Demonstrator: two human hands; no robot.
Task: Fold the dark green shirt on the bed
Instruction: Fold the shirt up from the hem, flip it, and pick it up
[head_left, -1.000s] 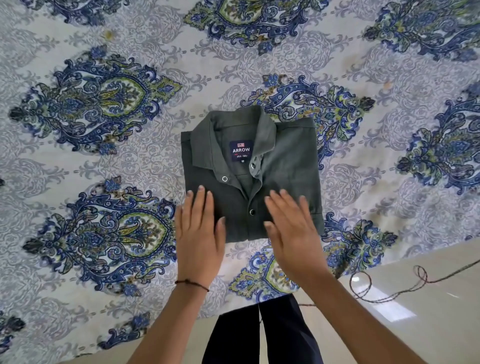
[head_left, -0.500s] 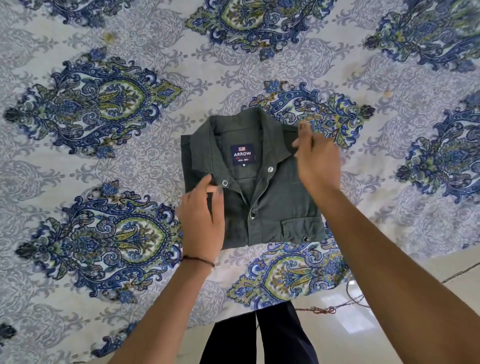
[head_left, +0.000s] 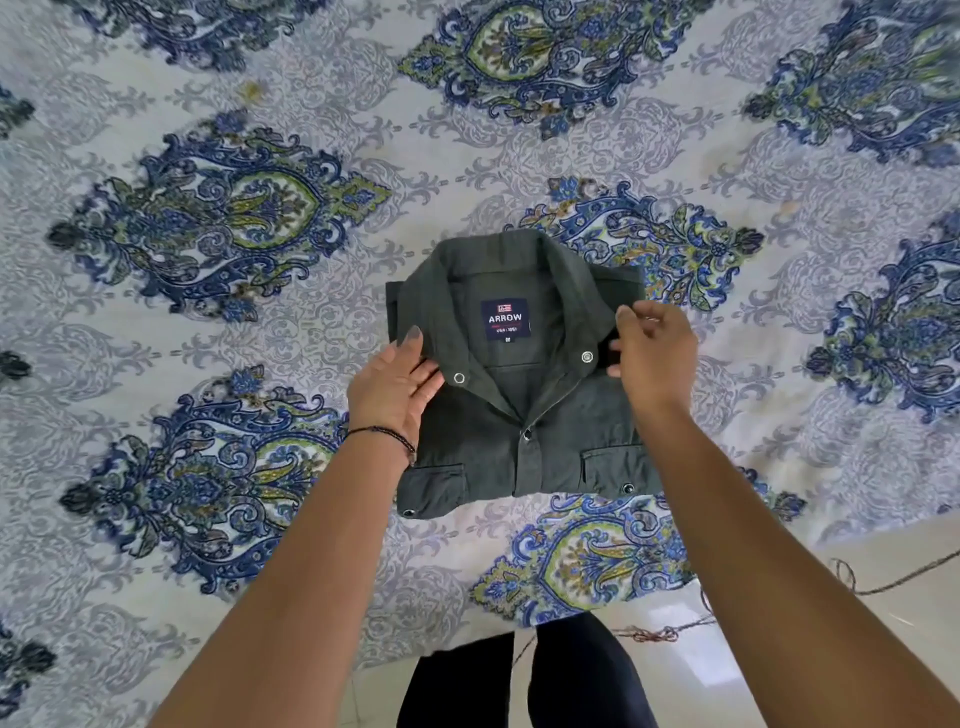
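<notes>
The bed (head_left: 156, 338), under its blue and green patterned sheet, fills nearly everything I see, and the dark green shirt (head_left: 519, 415) lies on it just ahead of me, close to the near edge, already folded into a compact, nearly square packet. It faces up with the neck away from me and the folded bottom edge toward me. Its long axis, such as it is, runs along the button line from near to far, turned a little off straight.

I judge the folding done bar tidying. My left hand (head_left: 397, 387) lies released, fingers straight against the left side of the collar (head_left: 441, 291). My right hand (head_left: 654, 353) is at the right side with fingers curled, and I cannot tell whether they nip the cloth or only touch it.

To finish well, I should spread both sides evenly and press light and flat, so the layers beneath do not shift. The two chest pockets (head_left: 436, 486) should stay level, the label (head_left: 508, 319) centred, and the collar snaps (head_left: 459, 378) matched on both sides
</notes>
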